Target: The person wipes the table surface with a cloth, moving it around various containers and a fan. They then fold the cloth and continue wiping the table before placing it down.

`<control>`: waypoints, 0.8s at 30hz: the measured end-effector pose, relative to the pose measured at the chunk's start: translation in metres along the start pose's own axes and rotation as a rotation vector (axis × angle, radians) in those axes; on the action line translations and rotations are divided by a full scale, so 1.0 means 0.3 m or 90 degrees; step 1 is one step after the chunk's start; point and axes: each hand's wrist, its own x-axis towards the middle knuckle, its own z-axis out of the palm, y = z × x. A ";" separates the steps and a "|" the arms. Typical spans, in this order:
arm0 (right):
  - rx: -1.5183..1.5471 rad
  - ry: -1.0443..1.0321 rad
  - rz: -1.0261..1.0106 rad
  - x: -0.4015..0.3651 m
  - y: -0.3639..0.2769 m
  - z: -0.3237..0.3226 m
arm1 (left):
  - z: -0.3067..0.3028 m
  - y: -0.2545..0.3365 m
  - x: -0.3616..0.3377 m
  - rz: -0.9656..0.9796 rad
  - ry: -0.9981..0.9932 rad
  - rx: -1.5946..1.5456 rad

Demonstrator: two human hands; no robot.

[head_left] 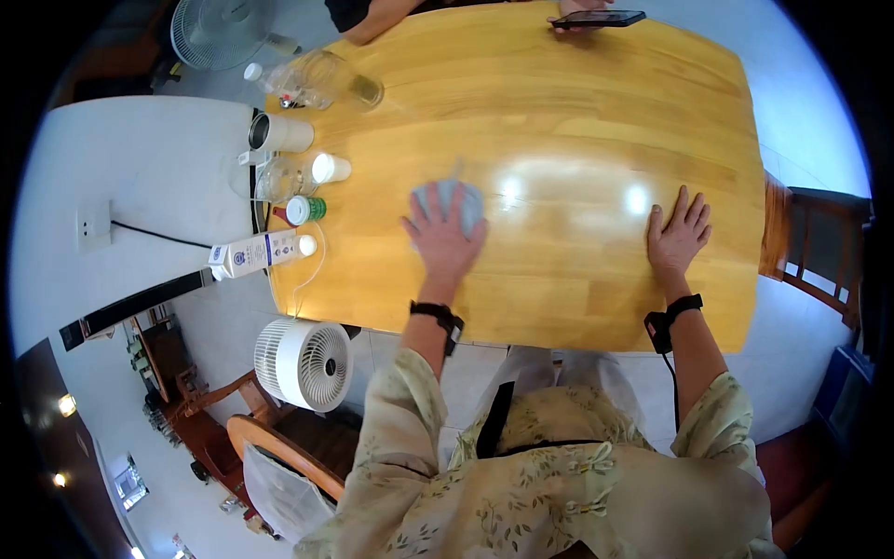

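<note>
My left hand (445, 233) lies flat on a grey-blue cloth (473, 207), pressing it against the wooden table (549, 270). Its fingers are spread over the top, and part of the cloth shows around them, slightly blurred. My right hand (678, 240) rests palm down on the bare wood near the right edge, fingers apart, with nothing in it. Both wrists wear black bands, each with a small device.
Along the table's left edge stand clear plastic bottles (317, 79), a white-sided cup (291, 133), a white paper cup (331, 168), a green-labelled jar (305, 210) and a milk carton (261, 253). A white fan (304, 363) is below. Across the table, another person holds a phone (599, 18).
</note>
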 end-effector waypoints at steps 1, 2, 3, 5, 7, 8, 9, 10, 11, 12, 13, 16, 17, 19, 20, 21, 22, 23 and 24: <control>0.012 -0.003 0.003 0.000 -0.004 -0.009 | 0.016 -0.040 0.049 -0.023 0.015 0.019; 0.008 -0.004 0.009 -0.001 -0.008 -0.012 | 0.034 -0.067 0.098 -0.046 0.030 0.037; 0.015 -0.006 0.007 -0.001 -0.009 -0.015 | 0.039 -0.074 0.150 -0.038 0.026 0.034; 0.026 -0.013 0.004 0.001 -0.006 -0.019 | 0.050 -0.055 0.233 -0.186 0.005 0.028; 0.022 -0.022 0.012 0.002 -0.008 -0.032 | 0.056 -0.007 0.267 -0.217 -0.009 0.026; 0.026 -0.027 0.012 0.006 -0.012 -0.036 | 0.047 0.007 0.279 -0.257 -0.016 0.027; 0.026 -0.009 0.005 0.007 -0.012 -0.033 | 0.040 0.027 0.285 -0.253 -0.015 0.028; 0.026 -0.008 0.008 0.008 -0.016 -0.036 | 0.041 0.060 0.281 -0.206 -0.016 0.031; 0.030 -0.005 0.007 0.007 -0.021 -0.042 | 0.042 0.102 0.268 -0.160 -0.019 0.033; 0.033 -0.001 0.003 0.006 -0.022 -0.051 | 0.048 0.158 0.246 -0.088 -0.007 0.044; 0.031 0.002 0.002 0.005 -0.020 -0.056 | 0.051 0.226 0.220 -0.016 0.007 0.055; 0.031 0.004 0.002 0.006 -0.019 -0.054 | 0.026 0.428 0.077 0.133 -0.067 -0.039; 0.031 0.008 -0.001 0.007 -0.011 -0.046 | 0.017 0.472 0.015 0.185 -0.086 -0.087; 0.033 0.015 -0.008 0.008 -0.011 -0.038 | -0.028 0.524 -0.112 0.275 -0.146 -0.175; 0.031 0.015 -0.005 0.006 -0.010 -0.038 | -0.029 0.526 -0.177 0.274 -0.142 -0.176; 0.029 0.014 -0.002 0.005 -0.009 -0.039 | -0.017 0.522 -0.240 0.314 -0.147 -0.195; 0.029 0.017 -0.004 0.005 -0.008 -0.038 | -0.007 0.516 -0.295 0.353 -0.150 -0.215; 0.029 0.015 -0.001 0.003 -0.007 -0.038 | -0.010 0.503 -0.337 0.352 -0.148 -0.216; 0.029 0.014 0.000 0.001 -0.007 -0.037 | -0.012 0.479 -0.376 0.358 -0.165 -0.204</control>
